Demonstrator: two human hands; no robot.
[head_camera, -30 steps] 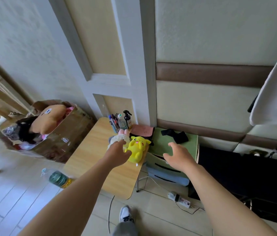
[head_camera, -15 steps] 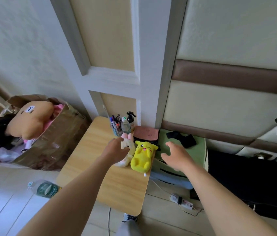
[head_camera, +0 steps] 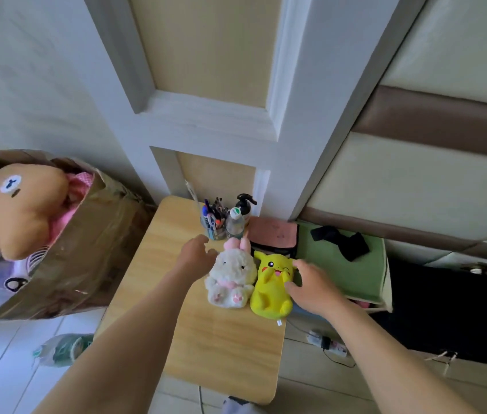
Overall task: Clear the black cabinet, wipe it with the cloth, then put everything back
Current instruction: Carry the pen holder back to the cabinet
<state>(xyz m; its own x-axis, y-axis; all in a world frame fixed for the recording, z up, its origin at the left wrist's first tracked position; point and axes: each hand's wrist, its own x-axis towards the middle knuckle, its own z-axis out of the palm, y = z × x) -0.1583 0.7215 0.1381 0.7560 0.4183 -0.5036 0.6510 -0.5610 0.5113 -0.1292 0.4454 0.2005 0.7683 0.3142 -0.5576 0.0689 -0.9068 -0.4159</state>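
A white plush rabbit [head_camera: 230,276] and a yellow plush toy [head_camera: 271,286] lie side by side on a small wooden table [head_camera: 221,348]. My left hand [head_camera: 195,255] hovers just left of the rabbit's head, fingers relaxed, holding nothing. My right hand [head_camera: 311,286] reaches onto the yellow toy's right side, fingers spread and touching it. A pen cup [head_camera: 213,224], a clear bottle [head_camera: 234,224], a black pump bottle [head_camera: 245,206] and a pink cloth [head_camera: 272,234] stand at the table's back. The black cabinet [head_camera: 451,312] is at the right.
A green storage box [head_camera: 320,273] with a black item [head_camera: 343,242] on top sits between table and cabinet. A cardboard box [head_camera: 92,249] holding a brown bear plush [head_camera: 15,207] stands at left. A plastic bottle [head_camera: 62,349] and a power strip [head_camera: 327,345] lie on the floor.
My left hand has let go of the white rabbit, which now lies on the table. My right hand moved left onto the yellow toy. The view has tilted closer to the table.
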